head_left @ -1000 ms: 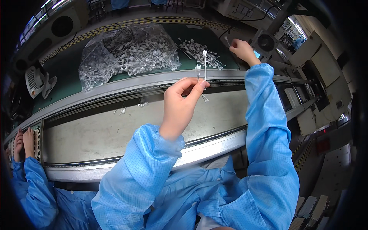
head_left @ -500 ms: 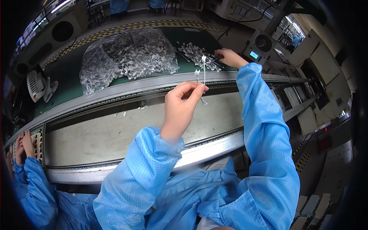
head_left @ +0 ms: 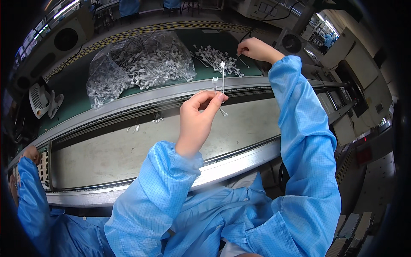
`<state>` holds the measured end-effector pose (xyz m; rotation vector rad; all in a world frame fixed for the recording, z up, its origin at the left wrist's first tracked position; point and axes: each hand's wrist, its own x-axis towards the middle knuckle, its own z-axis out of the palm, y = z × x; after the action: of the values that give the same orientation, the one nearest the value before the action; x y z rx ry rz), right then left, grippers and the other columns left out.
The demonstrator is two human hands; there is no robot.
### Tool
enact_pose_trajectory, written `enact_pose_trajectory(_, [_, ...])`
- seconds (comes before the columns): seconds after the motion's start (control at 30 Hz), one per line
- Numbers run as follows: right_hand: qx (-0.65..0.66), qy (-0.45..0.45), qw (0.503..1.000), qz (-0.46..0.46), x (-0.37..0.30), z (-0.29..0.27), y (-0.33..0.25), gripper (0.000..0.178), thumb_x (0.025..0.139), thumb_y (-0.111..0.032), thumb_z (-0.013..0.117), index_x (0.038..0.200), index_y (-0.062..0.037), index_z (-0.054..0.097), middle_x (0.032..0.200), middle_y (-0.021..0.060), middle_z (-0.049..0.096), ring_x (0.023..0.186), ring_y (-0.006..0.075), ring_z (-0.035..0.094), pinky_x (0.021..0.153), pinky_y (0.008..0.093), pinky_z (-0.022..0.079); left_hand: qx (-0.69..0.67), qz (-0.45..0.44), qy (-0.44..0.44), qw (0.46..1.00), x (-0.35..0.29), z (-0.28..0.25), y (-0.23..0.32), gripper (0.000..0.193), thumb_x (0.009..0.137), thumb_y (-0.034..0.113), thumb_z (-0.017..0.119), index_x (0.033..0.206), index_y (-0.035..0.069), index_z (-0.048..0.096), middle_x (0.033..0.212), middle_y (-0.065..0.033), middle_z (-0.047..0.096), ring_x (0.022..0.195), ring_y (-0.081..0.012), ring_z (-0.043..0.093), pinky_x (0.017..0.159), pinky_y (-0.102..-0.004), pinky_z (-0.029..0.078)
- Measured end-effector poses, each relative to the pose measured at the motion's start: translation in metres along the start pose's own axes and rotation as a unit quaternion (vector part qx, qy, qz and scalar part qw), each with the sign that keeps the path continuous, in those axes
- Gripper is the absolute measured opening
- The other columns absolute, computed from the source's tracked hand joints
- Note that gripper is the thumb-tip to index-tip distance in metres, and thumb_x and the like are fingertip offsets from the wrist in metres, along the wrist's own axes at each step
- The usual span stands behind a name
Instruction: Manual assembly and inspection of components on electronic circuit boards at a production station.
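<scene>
On the green benchtop [head_left: 224, 39] before striped floor tape [head_left: 180, 24] lie wires [head_left: 216, 58].

Tons of room over the flat grey panel [head_left: 102, 158] left of the left hand [head_left: 196, 118], but a bulging clear plastic bag [head_left: 143, 64] clogs the green surface [head_left: 70, 92] beyond.

Left fingers [head_left: 218, 97] — pinching white-plugged wires [head_left: 223, 78] | right fingers [head_left: 243, 46] — beside loose wire pile [head_left: 216, 57]
</scene>
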<state>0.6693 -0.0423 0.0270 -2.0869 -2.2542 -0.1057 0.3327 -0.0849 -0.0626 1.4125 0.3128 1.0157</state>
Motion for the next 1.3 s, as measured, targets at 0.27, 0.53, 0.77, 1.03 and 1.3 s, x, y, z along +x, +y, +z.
enact_pose_trajectory(0.27, [0.01,0.023,1.0,0.013,-0.009,-0.008,0.003,0.021,0.083,-0.009,0.057,0.094,-0.0016,0.072,0.092,0.0155,0.07,0.086,0.0315,0.066,0.079,0.0387,0.053,-0.019,0.004,0.007,1.0,0.0,0.003,0.0,0.02,0.096,0.016,0.066,0.096,-0.002,0.074,0.092,-0.0038,0.069,0.083,-0.0079,0.061,0.075,-0.0222,0.047])
enact_pose_trajectory(0.53, [-0.063,0.224,0.969,0.082,-0.019,0.0,0.015,0.022,0.084,-0.013,0.055,0.096,-0.0048,0.073,0.094,0.0151,0.069,0.09,0.0351,0.066,0.08,0.0429,0.054,-0.023,-0.002,0.007,1.0,0.001,0.003,0.0,0.019,0.096,0.016,0.067,0.096,-0.001,0.074,0.091,-0.0036,0.069,0.082,-0.0076,0.061,0.074,-0.022,0.047])
enact_pose_trajectory(0.77, [-0.029,0.017,0.997,0.063,-0.029,0.039,0.009,0.035,0.082,-0.008,0.061,0.116,-0.0057,0.068,0.102,0.0202,0.07,0.092,0.0372,0.067,0.083,0.0436,0.053,-0.009,0.002,0.011,1.0,0.002,0.0,-0.001,0.02,0.096,0.017,0.066,0.096,-0.001,0.074,0.092,-0.0036,0.07,0.082,-0.0077,0.061,0.074,-0.0221,0.047])
enact_pose_trajectory(1.03, [-0.013,-0.035,0.992,0.122,-0.036,0.057,-0.044,0.034,0.086,-0.038,0.067,0.089,-0.005,0.067,0.079,0.0155,0.069,0.076,0.035,0.067,0.07,0.0434,0.052,-0.014,0.006,0.01,1.0,0.001,0.001,-0.003,0.02,0.096,0.017,0.066,0.096,-0.002,0.074,0.091,-0.003,0.07,0.08,-0.0072,0.06,0.072,-0.0223,0.047])
enact_pose_trajectory(1.3, [-0.07,-0.179,0.974,0.116,-0.041,0.019,-0.035,0.021,0.08,-0.022,0.067,0.087,-0.0023,0.066,0.079,0.0149,0.068,0.073,0.0318,0.065,0.067,0.0392,0.051,-0.006,-0.017,-0.008,1.0,0.002,0.002,-0.005,0.022,0.097,0.019,0.066,0.099,-0.001,0.074,0.092,-0.0021,0.071,0.083,-0.0065,0.059,0.075,-0.0214,0.046])
